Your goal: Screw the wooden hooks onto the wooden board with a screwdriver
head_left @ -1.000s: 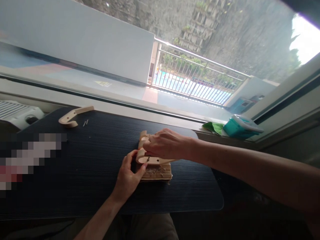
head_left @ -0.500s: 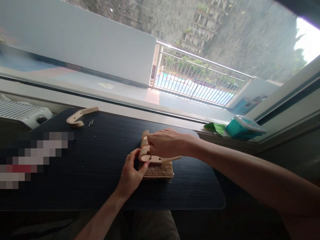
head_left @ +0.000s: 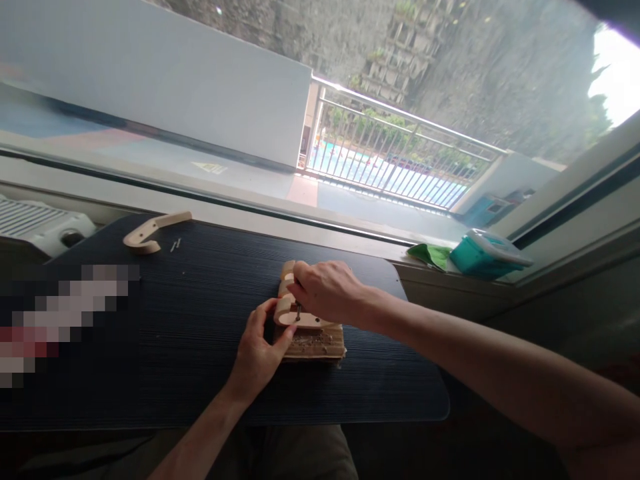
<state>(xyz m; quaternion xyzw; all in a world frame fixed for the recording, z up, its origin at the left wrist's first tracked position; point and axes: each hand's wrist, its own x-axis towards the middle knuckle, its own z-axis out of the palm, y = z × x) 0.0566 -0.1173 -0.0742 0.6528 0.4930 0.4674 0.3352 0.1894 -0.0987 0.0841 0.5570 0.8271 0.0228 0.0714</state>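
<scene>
A pale wooden hook (head_left: 307, 322) with screw holes lies on a rough wooden board (head_left: 320, 345). My left hand (head_left: 259, 348) grips the hook's curved end and the board's left side between thumb and fingers. Above the hook, my right hand (head_left: 331, 291) is closed in a fist around a screwdriver (head_left: 299, 311). Only the thin metal shaft shows, its tip down at the hole near my left thumb; the handle is hidden in the fist. Behind the hook, another pale wooden piece (head_left: 287, 272) stands at the board's far left, partly covered by my right hand.
On the dark table (head_left: 200, 360), a second wooden hook (head_left: 145, 239) lies at the far left beside a few loose screws (head_left: 175, 245). A green cloth (head_left: 429, 255) and a teal container (head_left: 483, 255) sit on the window ledge. A white heater (head_left: 45, 227) stands left.
My right fist has turned a little around the screwdriver, and more of the shaft shows. My left hand keeps its hold on the hook. The view has shifted slightly.
</scene>
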